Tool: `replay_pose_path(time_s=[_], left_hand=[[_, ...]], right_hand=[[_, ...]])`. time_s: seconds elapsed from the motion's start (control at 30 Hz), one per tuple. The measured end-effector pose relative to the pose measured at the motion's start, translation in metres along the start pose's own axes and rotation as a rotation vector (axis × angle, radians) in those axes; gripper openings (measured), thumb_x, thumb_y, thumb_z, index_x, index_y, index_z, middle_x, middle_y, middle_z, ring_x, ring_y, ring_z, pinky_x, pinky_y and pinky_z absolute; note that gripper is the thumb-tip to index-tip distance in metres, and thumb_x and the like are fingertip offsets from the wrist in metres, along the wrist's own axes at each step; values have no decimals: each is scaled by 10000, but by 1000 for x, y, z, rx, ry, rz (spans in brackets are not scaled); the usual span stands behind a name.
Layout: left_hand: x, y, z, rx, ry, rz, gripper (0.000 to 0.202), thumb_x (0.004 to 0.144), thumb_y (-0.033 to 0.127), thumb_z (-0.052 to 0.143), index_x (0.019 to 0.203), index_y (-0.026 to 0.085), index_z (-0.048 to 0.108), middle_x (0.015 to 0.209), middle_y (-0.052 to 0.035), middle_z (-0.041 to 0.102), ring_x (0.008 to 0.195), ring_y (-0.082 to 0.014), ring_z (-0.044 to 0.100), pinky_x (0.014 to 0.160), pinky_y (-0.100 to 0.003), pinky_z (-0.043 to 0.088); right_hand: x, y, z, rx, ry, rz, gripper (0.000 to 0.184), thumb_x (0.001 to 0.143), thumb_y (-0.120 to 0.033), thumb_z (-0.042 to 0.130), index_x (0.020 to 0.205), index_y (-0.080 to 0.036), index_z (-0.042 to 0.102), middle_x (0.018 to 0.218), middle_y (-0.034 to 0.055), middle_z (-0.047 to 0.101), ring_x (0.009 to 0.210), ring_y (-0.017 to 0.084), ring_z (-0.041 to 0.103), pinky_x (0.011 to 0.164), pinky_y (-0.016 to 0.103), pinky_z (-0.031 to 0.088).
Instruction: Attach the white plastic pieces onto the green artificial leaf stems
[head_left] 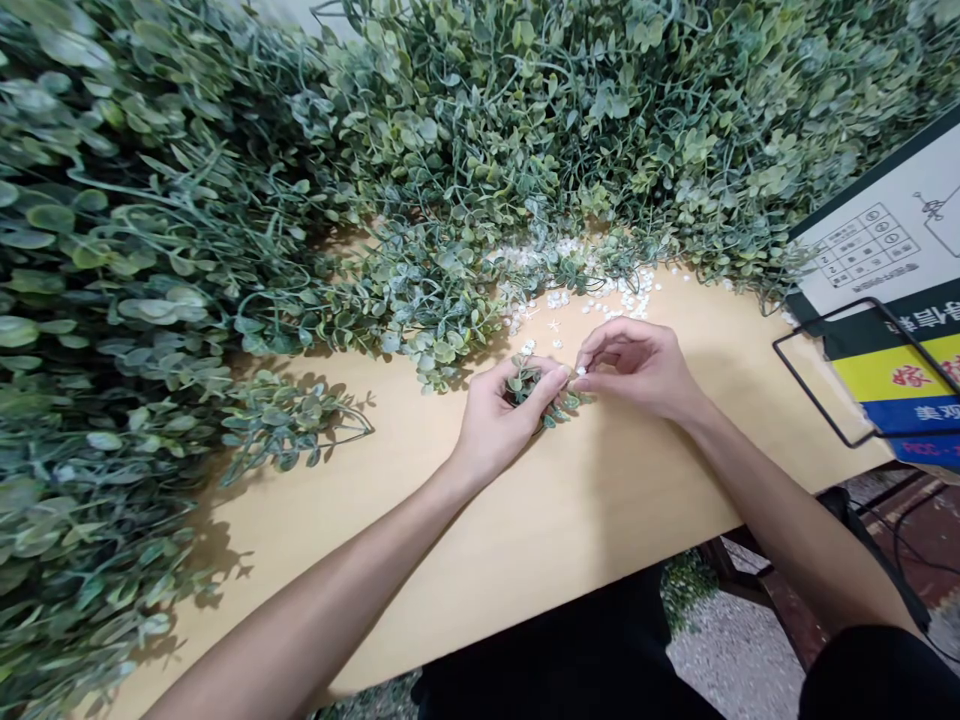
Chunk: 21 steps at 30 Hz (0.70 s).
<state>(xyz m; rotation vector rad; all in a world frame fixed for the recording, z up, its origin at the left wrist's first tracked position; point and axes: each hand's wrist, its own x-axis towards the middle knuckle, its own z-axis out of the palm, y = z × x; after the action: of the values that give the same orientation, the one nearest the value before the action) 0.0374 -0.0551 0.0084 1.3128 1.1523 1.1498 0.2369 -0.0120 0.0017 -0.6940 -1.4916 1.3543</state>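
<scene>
My left hand is closed around an artificial leaf sprig, whose small green leaves stick out below the thumb. Close by on its right, my right hand pinches a tiny white piece between thumb and fingertips, right at the sprig's stem end. The fingertips of both hands almost meet. Just beyond them, many small white pieces lie scattered on the wooden table. Part of the sprig is hidden inside my left palm.
Heaped artificial foliage fills the back and left of the table. One loose sprig lies left of my hands. At the right stand a printed board and a black wire frame by the table edge.
</scene>
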Motion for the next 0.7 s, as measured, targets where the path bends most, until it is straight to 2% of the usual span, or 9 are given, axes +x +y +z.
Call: replay_pose_path(time_s=[0.47, 0.7], left_hand=[[0, -2, 0, -25, -30, 0, 293, 874, 443, 797, 845, 151, 783, 723, -40, 737, 593, -130, 641, 579, -242, 552], [-1, -2, 0, -61, -46, -16, 318, 862, 463, 804, 872, 146, 787, 727, -56, 747, 628, -176, 710, 614, -286, 601]], right_hand=[[-2, 3, 0, 11, -10, 22, 428, 610, -337, 1006, 942, -216, 764, 851, 10, 776, 770, 153, 731, 737, 305, 642], [-3, 3, 2, 13, 19, 32, 417, 592, -317, 1015, 914, -212, 772, 833, 15, 789, 755, 157, 746, 730, 298, 656]])
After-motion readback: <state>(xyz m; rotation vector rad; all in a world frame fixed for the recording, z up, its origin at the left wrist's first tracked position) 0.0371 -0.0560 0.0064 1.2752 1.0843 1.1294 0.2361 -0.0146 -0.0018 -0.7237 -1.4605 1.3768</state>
